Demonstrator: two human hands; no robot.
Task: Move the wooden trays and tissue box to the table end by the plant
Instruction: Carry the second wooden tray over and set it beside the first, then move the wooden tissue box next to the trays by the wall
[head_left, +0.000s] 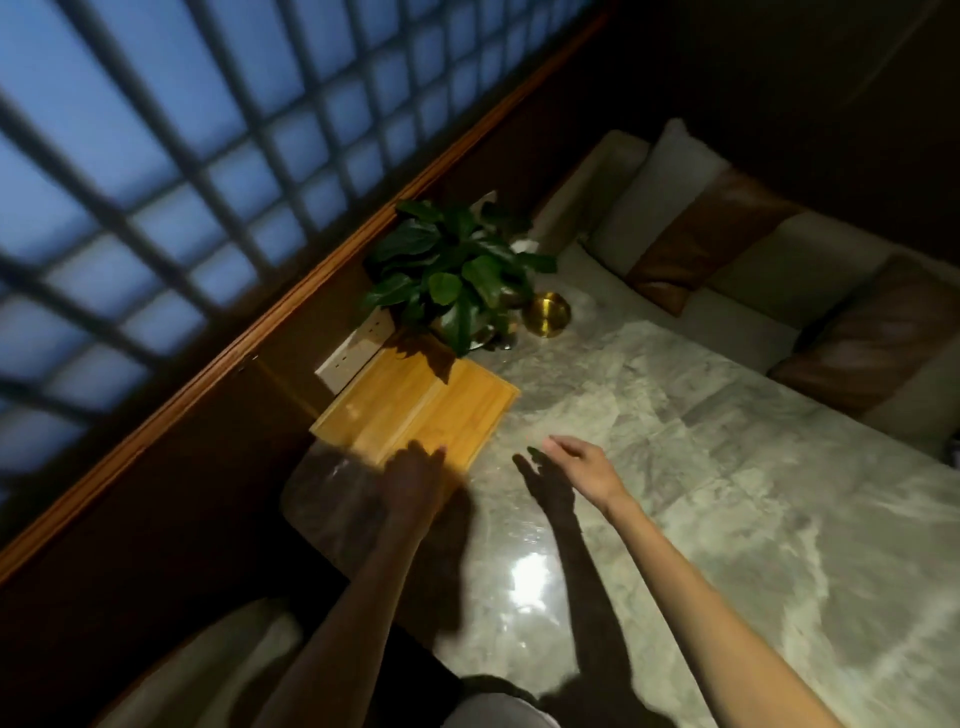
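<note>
A light wooden tray (415, 410) lies flat on the marble table (727, 467), at the end by the green potted plant (457, 270), whose leaves shade the tray's far corner. My left hand (415, 478) is in shadow at the tray's near edge, fingers spread and touching or just above it. My right hand (582, 462) hovers above the table to the right of the tray, fingers loosely apart and holding nothing. A white shape (524, 244) behind the plant may be tissue; I cannot tell. No tissue box is clearly in view.
A brass bowl (546, 313) stands right of the plant. A white wall socket plate (358, 343) sits behind the tray. A cushioned bench with brown and cream pillows (727, 249) runs along the table's far side. A gridded window (182, 156) and wooden ledge are at left.
</note>
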